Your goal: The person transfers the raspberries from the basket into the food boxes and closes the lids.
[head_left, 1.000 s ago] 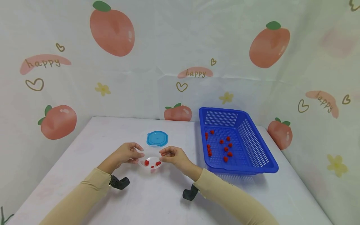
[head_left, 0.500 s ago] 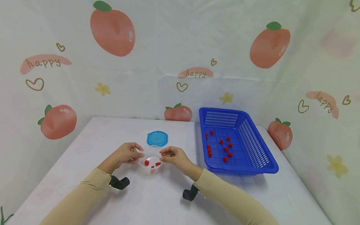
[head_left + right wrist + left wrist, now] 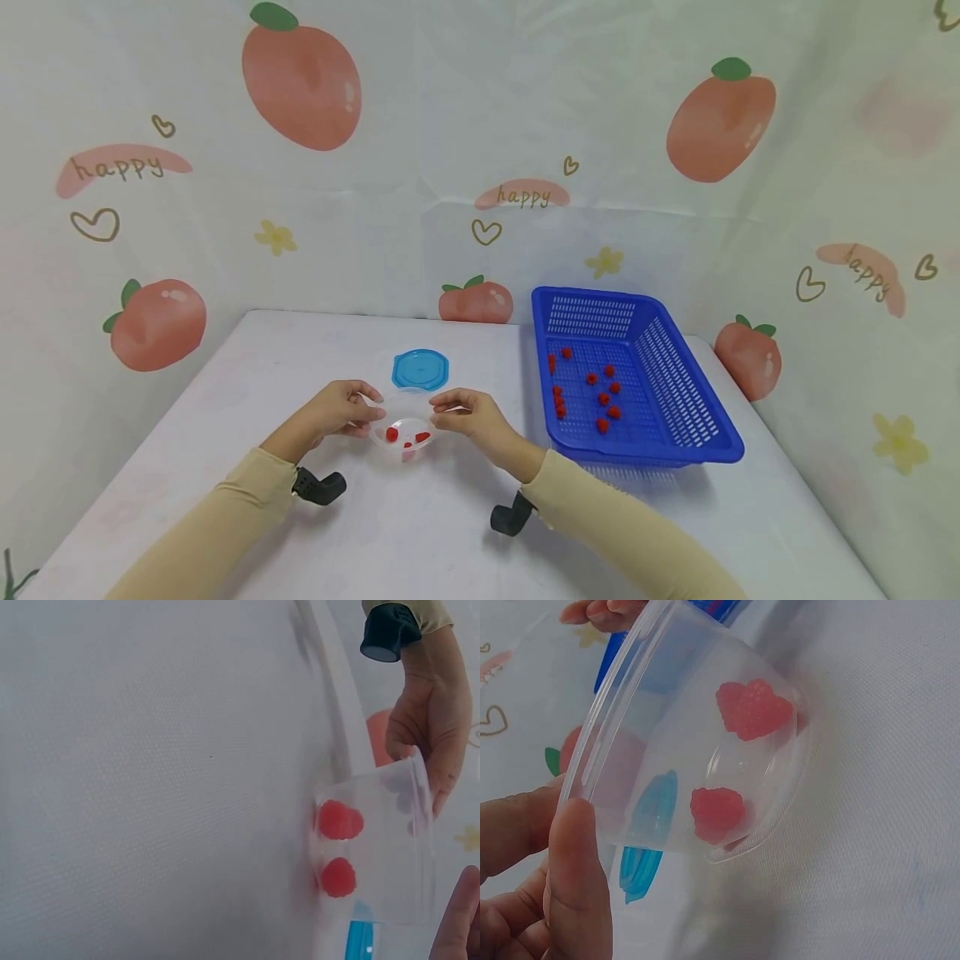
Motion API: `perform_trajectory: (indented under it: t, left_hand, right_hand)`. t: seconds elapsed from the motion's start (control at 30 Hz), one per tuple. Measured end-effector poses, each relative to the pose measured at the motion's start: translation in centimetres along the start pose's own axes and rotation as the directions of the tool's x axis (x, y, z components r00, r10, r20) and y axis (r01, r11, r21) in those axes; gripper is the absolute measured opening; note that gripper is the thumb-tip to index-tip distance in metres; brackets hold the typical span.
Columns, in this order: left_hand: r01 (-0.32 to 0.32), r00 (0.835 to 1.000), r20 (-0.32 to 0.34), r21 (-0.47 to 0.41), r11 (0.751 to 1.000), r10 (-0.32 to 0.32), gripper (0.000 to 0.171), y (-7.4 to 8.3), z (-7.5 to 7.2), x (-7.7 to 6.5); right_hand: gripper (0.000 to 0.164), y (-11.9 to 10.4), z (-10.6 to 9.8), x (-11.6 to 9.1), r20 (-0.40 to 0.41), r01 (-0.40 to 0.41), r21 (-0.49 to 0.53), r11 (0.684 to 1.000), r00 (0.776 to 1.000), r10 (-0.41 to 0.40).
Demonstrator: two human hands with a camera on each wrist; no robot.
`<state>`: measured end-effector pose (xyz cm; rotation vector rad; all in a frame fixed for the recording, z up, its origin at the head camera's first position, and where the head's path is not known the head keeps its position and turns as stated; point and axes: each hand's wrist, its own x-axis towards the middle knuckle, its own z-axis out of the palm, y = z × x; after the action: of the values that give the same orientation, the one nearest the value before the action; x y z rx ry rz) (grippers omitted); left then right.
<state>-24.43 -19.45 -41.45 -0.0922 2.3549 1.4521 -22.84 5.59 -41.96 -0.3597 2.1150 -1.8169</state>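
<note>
A clear plastic tub [image 3: 406, 421] stands on the table in front of me, with a few red raspberries [image 3: 754, 709] on its bottom. My left hand [image 3: 341, 410] pinches its left rim between thumb and fingers, as the left wrist view shows up close. Beside the right rim is my right hand [image 3: 468, 421], its fingers loosely bent with nothing between them. In the right wrist view a right-hand finger [image 3: 455, 919] shows a small gap from the tub. Just behind the tub lies a blue lid [image 3: 421, 370].
A blue perforated basket [image 3: 675, 379] stands on the right, with several raspberries [image 3: 603, 400] on its floor, mostly towards its left side. Behind the white-covered table [image 3: 420, 533] hangs a cloth [image 3: 420, 108] printed with fruit.
My right hand has shifted slightly right, off the tub's rim. The left hand and the tub stay where they were.
</note>
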Motion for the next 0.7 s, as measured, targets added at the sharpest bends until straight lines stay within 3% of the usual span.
perform_trajectory:
  t: [0.4, 0.7]
  left_hand:
    - [-0.02, 1.0, 0.02, -0.005, 1.0, 0.02, 0.04, 0.1, -0.1, -0.1]
    - [-0.019, 1.0, 0.024, 0.003, 1.0, 0.019, 0.042, 0.0, -0.2, 0.0]
  right_hand:
    - [0.032, -1.9, -1.3, -2.3, 0.027, 0.054, 0.04, 0.998, 0.998, -0.056]
    - [0.031, -3.9, -3.6, -4.7, 0.022, 0.074, 0.078, 0.994, 0.997, -0.076]
